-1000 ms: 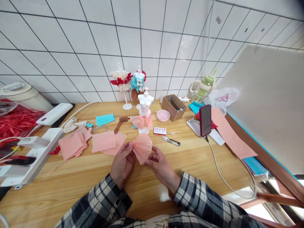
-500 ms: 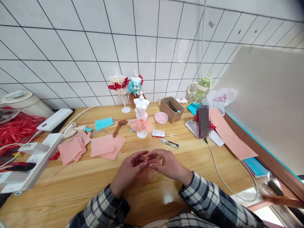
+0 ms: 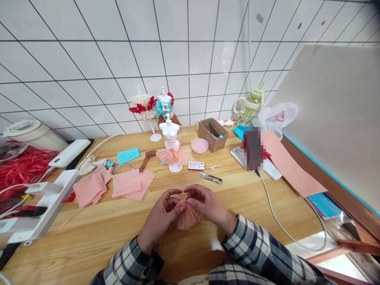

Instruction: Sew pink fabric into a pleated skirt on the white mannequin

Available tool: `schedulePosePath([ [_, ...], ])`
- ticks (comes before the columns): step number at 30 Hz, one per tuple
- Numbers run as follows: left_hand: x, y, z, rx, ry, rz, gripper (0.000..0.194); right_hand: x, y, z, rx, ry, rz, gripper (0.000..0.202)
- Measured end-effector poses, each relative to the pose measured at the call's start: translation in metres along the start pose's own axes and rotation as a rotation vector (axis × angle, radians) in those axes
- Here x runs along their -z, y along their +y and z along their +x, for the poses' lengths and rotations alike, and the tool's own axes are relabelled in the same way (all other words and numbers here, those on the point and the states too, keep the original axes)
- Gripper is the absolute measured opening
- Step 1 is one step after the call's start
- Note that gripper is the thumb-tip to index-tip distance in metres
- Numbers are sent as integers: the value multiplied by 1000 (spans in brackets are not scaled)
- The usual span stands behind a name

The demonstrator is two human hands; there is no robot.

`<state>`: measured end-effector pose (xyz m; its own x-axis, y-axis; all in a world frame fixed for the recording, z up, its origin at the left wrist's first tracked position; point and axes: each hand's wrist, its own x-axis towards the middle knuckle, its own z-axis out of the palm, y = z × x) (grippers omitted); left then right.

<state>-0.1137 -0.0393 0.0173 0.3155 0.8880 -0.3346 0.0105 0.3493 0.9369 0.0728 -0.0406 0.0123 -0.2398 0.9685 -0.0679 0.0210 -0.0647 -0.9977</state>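
Observation:
Between my hands is a pleated piece of pink crepe paper (image 3: 189,219), gathered at its top and fanned out below. My left hand (image 3: 162,213) pinches its left side with thumb and fingers. My right hand (image 3: 208,204) grips the gathered top from the right, its thumb on the folds. Beyond my hands, a small white mannequin (image 3: 170,132) stands upright, wearing a pink crepe paper skirt (image 3: 172,155). Thread snips (image 3: 210,177) lie just past my right hand, with a small white and red box (image 3: 196,166) behind them.
Folded pink paper (image 3: 127,184) lies at left, near a white power strip (image 3: 50,206). Two dressed mannequins, one in cream (image 3: 142,105) and one in blue (image 3: 164,107), stand at the wall. A pink bowl (image 3: 199,146) and a cardboard box (image 3: 216,139) sit right of centre.
The pleated pink paper now shows more fully as a fan below my fingers. My hands have shifted slightly around its gathered top. The camera view has turned a little.

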Motion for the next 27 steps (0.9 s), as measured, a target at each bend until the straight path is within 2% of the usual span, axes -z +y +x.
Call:
schedulePosePath([
  [6, -6, 1, -4, -41, 40, 58, 53, -5, 13, 4, -71, 5, 140, 24],
  [9, 0, -2, 4, -128, 169, 100, 51, 5, 13, 8, -71, 40, 235, 29],
  [12, 16, -4, 31, -210, 424, 255, 57, 22, 12, 10, -52, 56, 292, 31],
  [16, 31, 6, 84, -280, 592, 629, 61, 36, 13, 12, -40, 49, 310, 37],
  [18, 29, 14, 107, -241, 597, 741, 59, 38, 14, 12, -35, 41, 311, 42],
  [21, 23, 21, 128, -259, 613, 840, 52, 39, 16, 14, -28, 27, 330, 39],
  [24, 21, 21, 135, -229, 660, 904, 40, 41, 17, 17, -47, 4, 356, 39],
  [27, 28, 17, 131, -197, 682, 905, 40, 46, 20, 18, -62, 1, 380, 39],
])
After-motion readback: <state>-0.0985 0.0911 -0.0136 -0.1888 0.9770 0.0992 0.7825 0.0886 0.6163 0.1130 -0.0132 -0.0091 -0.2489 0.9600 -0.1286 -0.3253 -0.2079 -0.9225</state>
